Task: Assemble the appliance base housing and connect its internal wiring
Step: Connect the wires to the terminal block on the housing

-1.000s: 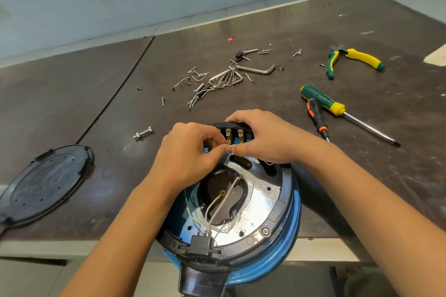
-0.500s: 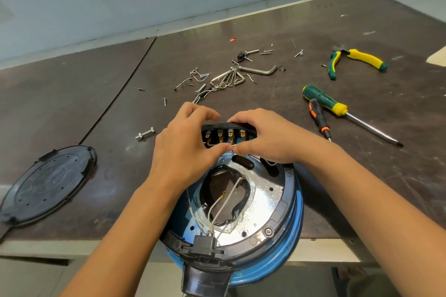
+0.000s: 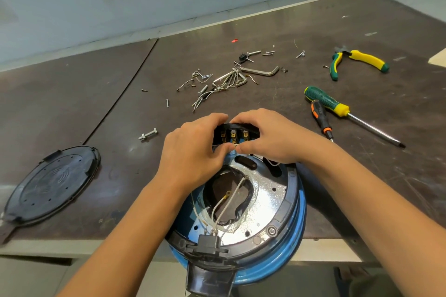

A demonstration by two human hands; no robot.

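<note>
L hand (image 3: 193, 149) + R hand (image 3: 272, 140) grip terminal block (image 3: 233, 136) at base housing (image 3: 298, 229) far rim.

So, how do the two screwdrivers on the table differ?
The green and yellow screwdriver is longer and thicker than the black and orange screwdriver. The green and yellow one shows a long bare shaft pointing right; the black and orange one shows only a short tip, pointing toward the person. Both lie flat on the table.
</note>
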